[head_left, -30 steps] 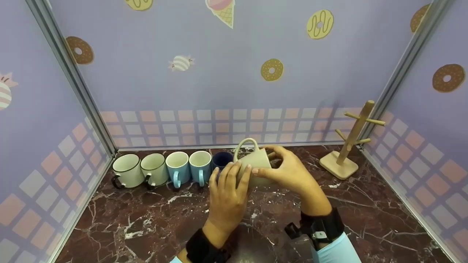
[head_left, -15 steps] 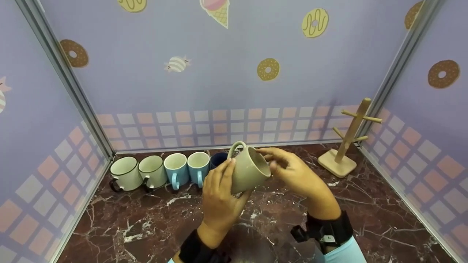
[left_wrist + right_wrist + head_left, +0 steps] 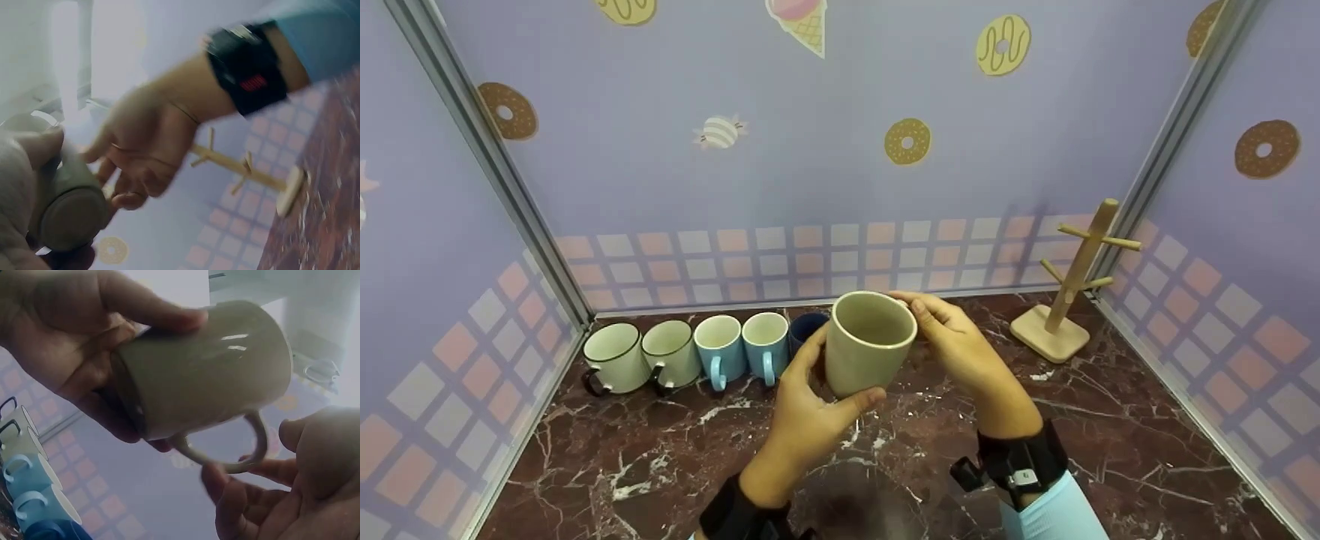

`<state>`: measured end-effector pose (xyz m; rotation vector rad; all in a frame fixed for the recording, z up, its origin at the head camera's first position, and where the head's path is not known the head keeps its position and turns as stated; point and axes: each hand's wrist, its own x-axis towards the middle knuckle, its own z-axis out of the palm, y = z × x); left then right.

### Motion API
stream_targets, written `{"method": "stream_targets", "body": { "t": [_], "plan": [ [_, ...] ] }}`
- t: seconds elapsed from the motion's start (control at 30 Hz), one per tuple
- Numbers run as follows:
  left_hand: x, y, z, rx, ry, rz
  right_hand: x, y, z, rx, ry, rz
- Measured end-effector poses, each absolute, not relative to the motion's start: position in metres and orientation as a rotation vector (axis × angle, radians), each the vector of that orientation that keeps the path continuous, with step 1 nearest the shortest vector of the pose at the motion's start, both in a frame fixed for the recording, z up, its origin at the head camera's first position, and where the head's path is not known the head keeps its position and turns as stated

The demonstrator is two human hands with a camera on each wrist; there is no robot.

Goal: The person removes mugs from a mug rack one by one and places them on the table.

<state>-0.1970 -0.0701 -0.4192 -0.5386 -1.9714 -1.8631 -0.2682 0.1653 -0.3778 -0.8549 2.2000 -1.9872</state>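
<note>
A beige mug [image 3: 862,367] is held up above the counter, its mouth tilted toward the head camera. My left hand [image 3: 802,420] grips it around the lower body, with the thumb in front and the fingers behind on the left side. My right hand [image 3: 960,349] is at the mug's right side, by the handle. In the right wrist view, a fingertip of that hand touches the looped handle [image 3: 261,439], while its thumb stands apart. The mug's base [image 3: 76,219] shows in the left wrist view. From the head camera, most of the handle is hidden.
Along the back left stand two white mugs with black handles, one of them a white mug [image 3: 619,367], two light blue mugs, including a light blue mug [image 3: 724,360], and a dark blue mug [image 3: 805,330]. A wooden mug tree [image 3: 1080,270] with bare pegs stands at the back right on the marble-patterned counter [image 3: 660,465].
The beige mug has turned so its mouth faces up toward the head camera and its handle has swung from the back left to the right. The right hand's fingers have moved to the handle.
</note>
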Motion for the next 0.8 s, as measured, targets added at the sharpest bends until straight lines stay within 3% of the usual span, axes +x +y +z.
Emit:
{"method": "stream_targets", "body": {
  "t": [0.23,0.47,0.8],
  "plan": [
    [-0.201,-0.086,-0.415,-0.825,-1.868,-2.183,-0.258,0.170,-0.374,-0.977,1.736,-2.193],
    [-0.218,-0.098,-0.427,-1.004,-1.780,-2.279,-0.262,0.175,-0.373,-1.129,1.589,-2.067],
    [-0.229,-0.101,-0.435,-1.055,-1.650,-2.406,-0.262,0.176,-0.372,-1.065,1.611,-1.999]
  ]
}}
